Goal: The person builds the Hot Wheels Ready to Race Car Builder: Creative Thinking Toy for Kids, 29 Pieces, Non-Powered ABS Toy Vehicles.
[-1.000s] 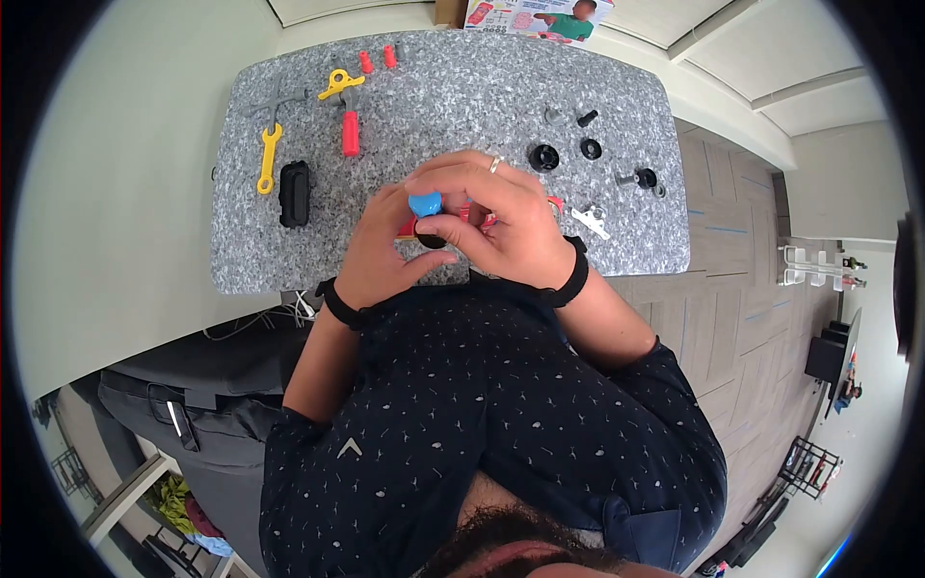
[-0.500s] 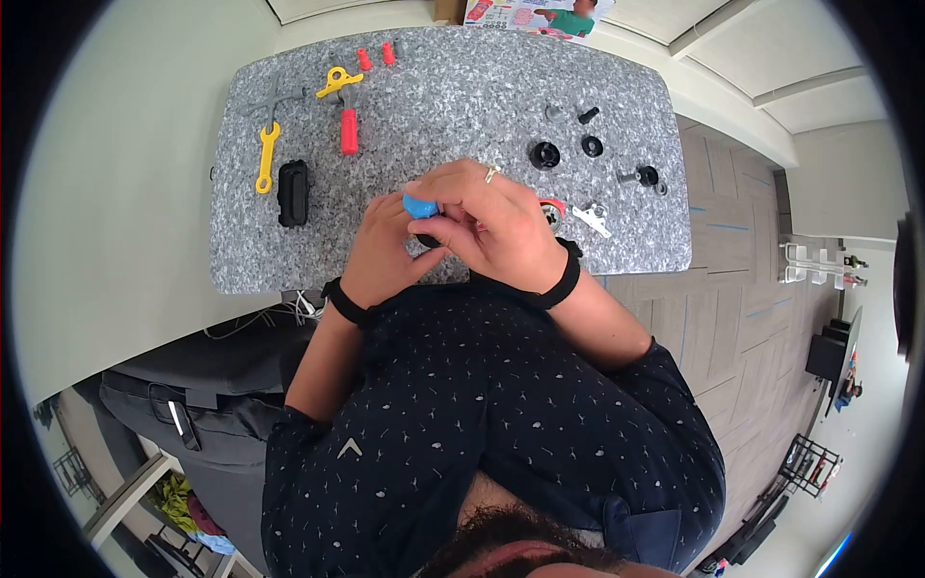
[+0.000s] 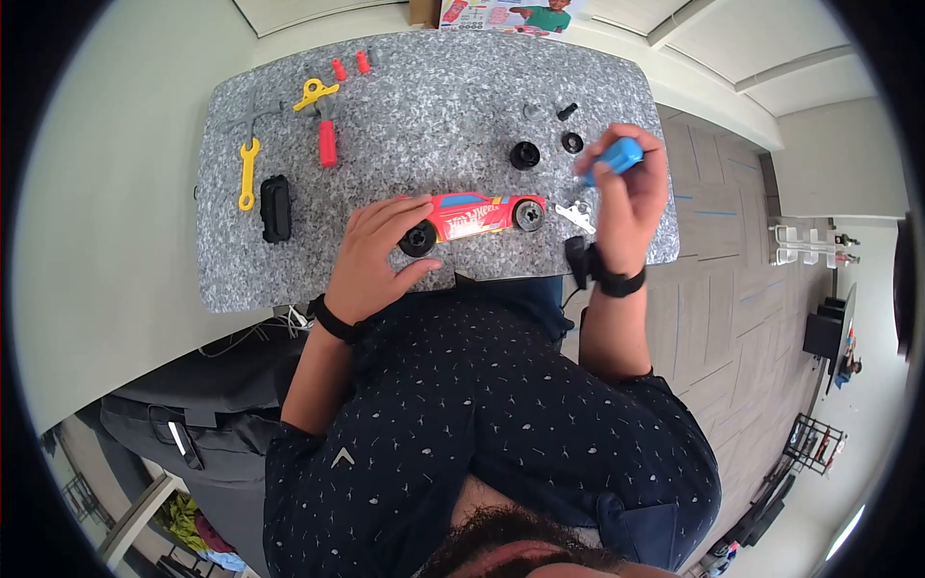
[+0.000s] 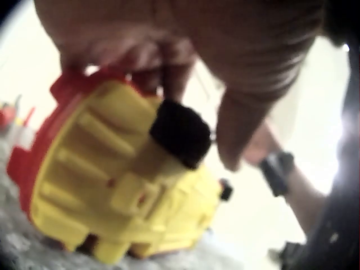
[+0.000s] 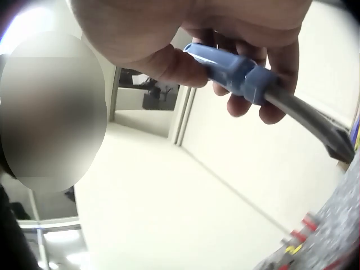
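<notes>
A red toy car (image 3: 472,216) lies on its side near the table's front edge, black wheels facing up in the head view. My left hand (image 3: 371,255) holds its left end by the wheel (image 3: 418,239). In the left wrist view the car's yellow underside (image 4: 129,174) shows beside the left hand (image 4: 185,50). Over the table's right side, my right hand (image 3: 631,197) grips a toy screwdriver by its blue handle (image 3: 620,155). The right wrist view shows the screwdriver's grey shaft (image 5: 306,117) sticking out past the fingers of the right hand (image 5: 225,34).
Right of the car lie a white piece (image 3: 575,218), a black wheel (image 3: 525,155), a black ring (image 3: 572,143) and a black bolt (image 3: 568,112). At left are a yellow wrench (image 3: 249,175), a red-handled hammer (image 3: 328,144) and a black tray-like part (image 3: 276,208). A printed box (image 3: 506,15) stands behind.
The right hand has moved away from the car to the right, carrying the blue screwdriver. The car, mostly covered before, now shows; the left hand stays at its left end.
</notes>
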The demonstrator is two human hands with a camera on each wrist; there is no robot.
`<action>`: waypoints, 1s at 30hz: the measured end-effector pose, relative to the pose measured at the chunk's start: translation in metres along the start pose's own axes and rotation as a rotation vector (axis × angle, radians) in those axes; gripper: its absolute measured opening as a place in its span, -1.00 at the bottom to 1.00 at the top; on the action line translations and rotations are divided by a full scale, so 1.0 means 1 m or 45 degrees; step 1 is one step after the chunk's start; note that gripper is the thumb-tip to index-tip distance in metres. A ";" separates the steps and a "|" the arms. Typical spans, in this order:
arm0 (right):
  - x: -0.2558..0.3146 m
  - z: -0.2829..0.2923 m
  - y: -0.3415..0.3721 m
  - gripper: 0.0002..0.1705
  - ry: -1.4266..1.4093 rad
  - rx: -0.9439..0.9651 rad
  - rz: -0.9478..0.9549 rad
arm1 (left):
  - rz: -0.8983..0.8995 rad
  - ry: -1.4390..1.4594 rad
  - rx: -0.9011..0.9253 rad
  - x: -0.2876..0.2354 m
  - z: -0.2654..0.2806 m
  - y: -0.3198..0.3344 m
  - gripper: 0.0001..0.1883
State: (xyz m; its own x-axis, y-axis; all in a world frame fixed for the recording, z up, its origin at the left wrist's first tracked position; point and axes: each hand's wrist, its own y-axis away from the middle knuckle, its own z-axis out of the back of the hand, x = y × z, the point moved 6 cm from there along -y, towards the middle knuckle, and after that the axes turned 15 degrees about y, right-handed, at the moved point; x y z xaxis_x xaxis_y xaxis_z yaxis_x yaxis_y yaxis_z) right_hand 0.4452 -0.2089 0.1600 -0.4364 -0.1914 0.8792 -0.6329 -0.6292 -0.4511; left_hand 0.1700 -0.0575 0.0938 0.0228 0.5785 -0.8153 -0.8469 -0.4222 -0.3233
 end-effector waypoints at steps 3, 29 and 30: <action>-0.040 0.078 -0.011 -0.75 0.931 -0.282 -0.107 | 0.009 -0.011 0.001 -0.001 0.003 -0.001 -0.16; -0.075 -0.003 0.053 -0.37 0.697 0.662 -0.138 | -0.063 -0.409 0.190 -0.038 -0.030 -0.034 -0.14; -0.077 -0.008 0.056 -0.36 0.670 0.663 -0.165 | -0.065 -0.460 0.219 -0.039 -0.037 -0.038 -0.12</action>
State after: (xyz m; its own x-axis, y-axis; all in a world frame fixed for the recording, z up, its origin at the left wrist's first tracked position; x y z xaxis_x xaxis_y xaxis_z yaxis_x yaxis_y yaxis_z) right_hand 0.4386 -0.2230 0.0658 -0.7097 0.2118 0.6719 -0.3730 -0.9221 -0.1033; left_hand 0.2208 -0.0905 0.1202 -0.0952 0.8168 -0.5691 -0.9266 -0.2815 -0.2491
